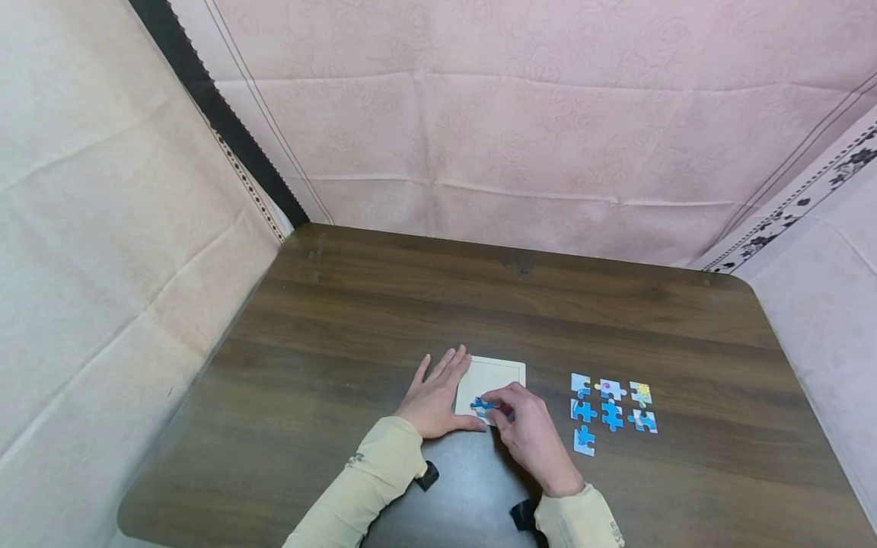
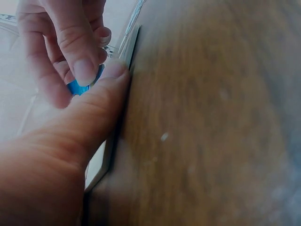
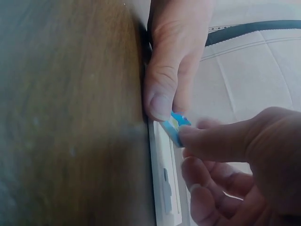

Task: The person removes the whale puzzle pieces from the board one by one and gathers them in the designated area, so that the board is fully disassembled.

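A square white puzzle tray [image 1: 495, 372] with a raised rim lies flat on the brown table. My left hand [image 1: 433, 401] rests along its left side, fingers straight and spread, with the thumb by the near edge. Over the tray's lower part, my right hand [image 1: 533, 435] pinches a blue jigsaw piece [image 3: 175, 128] between thumb and fingers. That piece is tilted in the right wrist view, close to the left thumb [image 3: 161, 101]. In the left wrist view the fingers of the right hand partly hide it.
To the right of the tray, several loose jigsaw pieces [image 1: 612, 415] lie in rough rows, blue and white with one yellowish piece [image 1: 640, 393]. The wooden table [image 1: 308, 365] has rounded corners. Pale cloth [image 1: 479, 144] hangs behind it and at both sides.
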### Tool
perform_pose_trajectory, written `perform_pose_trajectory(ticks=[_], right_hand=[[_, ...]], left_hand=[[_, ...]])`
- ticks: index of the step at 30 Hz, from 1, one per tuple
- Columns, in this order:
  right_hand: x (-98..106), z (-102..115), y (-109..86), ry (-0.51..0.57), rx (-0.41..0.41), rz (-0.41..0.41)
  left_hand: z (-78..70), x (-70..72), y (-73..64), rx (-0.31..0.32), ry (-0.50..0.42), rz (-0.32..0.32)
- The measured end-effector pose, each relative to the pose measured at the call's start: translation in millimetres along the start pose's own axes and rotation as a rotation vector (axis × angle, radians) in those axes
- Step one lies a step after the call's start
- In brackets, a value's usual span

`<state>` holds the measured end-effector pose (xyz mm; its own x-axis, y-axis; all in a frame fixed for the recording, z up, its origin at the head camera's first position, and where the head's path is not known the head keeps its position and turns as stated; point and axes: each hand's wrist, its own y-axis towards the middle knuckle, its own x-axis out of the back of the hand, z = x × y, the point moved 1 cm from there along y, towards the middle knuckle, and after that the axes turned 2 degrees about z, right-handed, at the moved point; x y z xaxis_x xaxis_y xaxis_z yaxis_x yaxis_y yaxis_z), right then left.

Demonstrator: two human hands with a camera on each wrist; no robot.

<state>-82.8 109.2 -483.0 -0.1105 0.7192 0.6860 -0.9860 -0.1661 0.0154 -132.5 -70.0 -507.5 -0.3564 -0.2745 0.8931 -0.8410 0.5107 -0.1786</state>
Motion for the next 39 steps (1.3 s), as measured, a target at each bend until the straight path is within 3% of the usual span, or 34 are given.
perform_pose_trajectory(ticks=[18,31,39], right_hand=[[8,-4,-1.4,0.027,-0.023,-0.046],[39,-19,-12.1,0.105,-0.208,-0.038],[59,-25,-23.0,0.107,-0.259,-0.029]], left_hand=[[0.4,-2.0,2.0,0.007,0.011,0.007],[0.2,-2.1,1.4,0.023,0.013,0.014],[-1.0,-1.4,0.2,0.024,0.008,0.0]])
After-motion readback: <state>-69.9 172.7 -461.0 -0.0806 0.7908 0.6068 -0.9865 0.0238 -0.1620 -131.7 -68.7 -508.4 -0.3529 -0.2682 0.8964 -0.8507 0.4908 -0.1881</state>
